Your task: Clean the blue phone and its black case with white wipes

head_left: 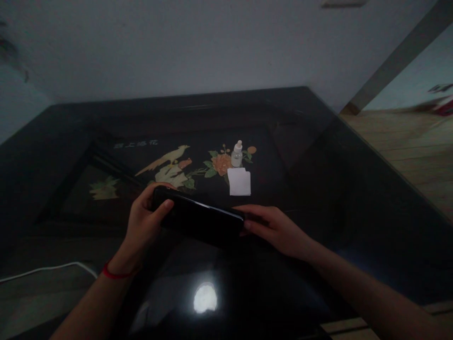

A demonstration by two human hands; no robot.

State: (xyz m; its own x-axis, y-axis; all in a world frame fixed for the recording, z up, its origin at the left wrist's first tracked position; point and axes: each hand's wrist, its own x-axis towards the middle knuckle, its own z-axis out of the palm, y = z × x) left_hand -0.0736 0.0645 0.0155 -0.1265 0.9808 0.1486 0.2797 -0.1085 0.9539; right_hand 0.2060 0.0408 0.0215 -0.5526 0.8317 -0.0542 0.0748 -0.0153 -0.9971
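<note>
Both hands hold a black phone [201, 217] above the dark glossy table, a shiny edge running along its upper side. At its left end, my left hand [146, 212] is closed, thumb on the near face and fingers behind. My right hand [272, 229] pinches the right end between thumb and fingers. The phone's lower part blends into the dark tabletop. Beyond it, right of centre, lies a small stack of white paper squares [239, 182]. Just behind the paper stands a small clear dropper bottle [237, 157] with a white top, upright.
The black table [311, 156] carries a bird-and-flower picture and reaches back to a pale wall [184, 52]. A white cable [46, 269] runs in at the lower left. Wooden flooring [399, 141] shows past the right edge. Light reflects off the near tabletop.
</note>
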